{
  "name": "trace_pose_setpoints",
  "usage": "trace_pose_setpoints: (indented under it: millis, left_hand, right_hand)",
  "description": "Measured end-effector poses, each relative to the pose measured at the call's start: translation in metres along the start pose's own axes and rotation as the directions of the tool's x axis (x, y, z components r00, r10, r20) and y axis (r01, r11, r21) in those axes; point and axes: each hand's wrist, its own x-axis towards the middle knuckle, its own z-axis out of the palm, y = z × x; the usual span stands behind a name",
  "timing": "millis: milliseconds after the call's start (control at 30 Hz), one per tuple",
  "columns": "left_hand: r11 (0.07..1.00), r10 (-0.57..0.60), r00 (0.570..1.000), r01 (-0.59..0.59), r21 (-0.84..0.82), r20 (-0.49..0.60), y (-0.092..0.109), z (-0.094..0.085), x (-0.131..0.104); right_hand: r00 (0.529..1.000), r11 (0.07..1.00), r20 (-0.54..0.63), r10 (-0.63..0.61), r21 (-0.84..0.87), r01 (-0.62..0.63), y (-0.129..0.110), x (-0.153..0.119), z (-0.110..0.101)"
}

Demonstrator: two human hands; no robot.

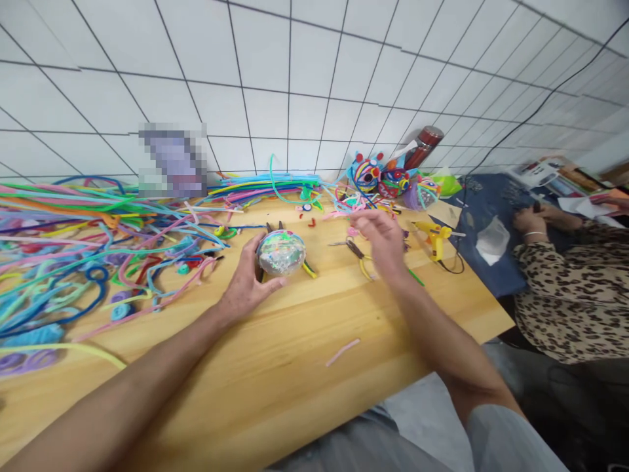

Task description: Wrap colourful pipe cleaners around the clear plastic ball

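Observation:
My left hand (pixel 248 275) is cupped around the side of a clear plastic ball (pixel 282 254) with coloured strips over its upper part, thumb stretched out along the near side. Behind the ball the dark jaws of pliers (pixel 274 227) stick out, with a yellow-and-blue handle (pixel 309 269) showing at its right. Raised over the table to the right, my right hand (pixel 382 241) has its fingers curled together and is slightly blurred; what they hold, if anything, is too small to make out. Below it lie yellow-handled pliers (pixel 358 254).
Pipe cleaners (pixel 98 242) cover the table's left side and back. Decorated balls (pixel 366 174) and a red-brown thermos (pixel 425 147) stand by the wall. A yellow glue gun (pixel 435 237) is at right, near a co-worker (pixel 565 282). A pink piece (pixel 343 352) lies in front.

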Motion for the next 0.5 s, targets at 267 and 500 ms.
trace_pose_setpoints:
  millis: [267, 500]
  left_hand:
    - [0.999, 0.01, 1.0, -0.01, -0.031, -0.009, -0.001, -0.003, -0.002]
    - [0.996, 0.008, 1.0, -0.009, -0.093, -0.011, 0.001, -0.006, -0.003]
  right_hand:
    - [0.999, 0.926, -0.043, 0.024, -0.377, -0.038, 0.019, 0.003, -0.073]
    - [0.999, 0.845, 0.05, 0.011, -0.535, 0.018, 0.063, -0.017, -0.052]
